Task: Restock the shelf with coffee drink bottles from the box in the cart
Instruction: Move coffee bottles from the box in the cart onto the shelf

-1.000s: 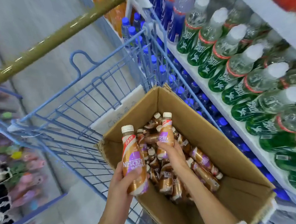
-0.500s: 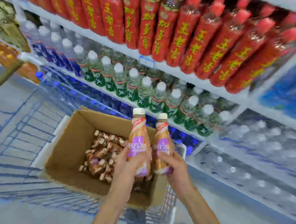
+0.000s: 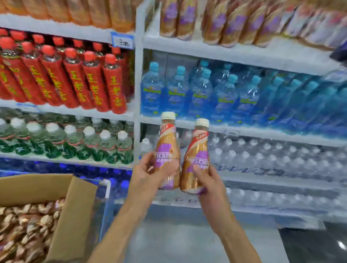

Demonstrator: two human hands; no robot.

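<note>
Head: bottle (image 3: 168, 143) in left hand (image 3: 147, 175), bottle (image 3: 197, 150) in right hand (image 3: 212, 187)

Left coffee bottle (image 3: 167, 151) and right coffee bottle (image 3: 197, 158): caramel-gold body, purple patch, red-white diagonal band, cream cap. Top-shelf coffee bottles (image 3: 214, 23) same gold/purple. Wanglaoji bottles (image 3: 94, 83): red, yellow characters, red caps. Water bottles (image 3: 176, 91): blue, light-blue caps, green label strip. Lower-left bottles (image 3: 87, 143): clear, green labels, white caps. Cardboard box (image 3: 71, 216) brown.
</note>
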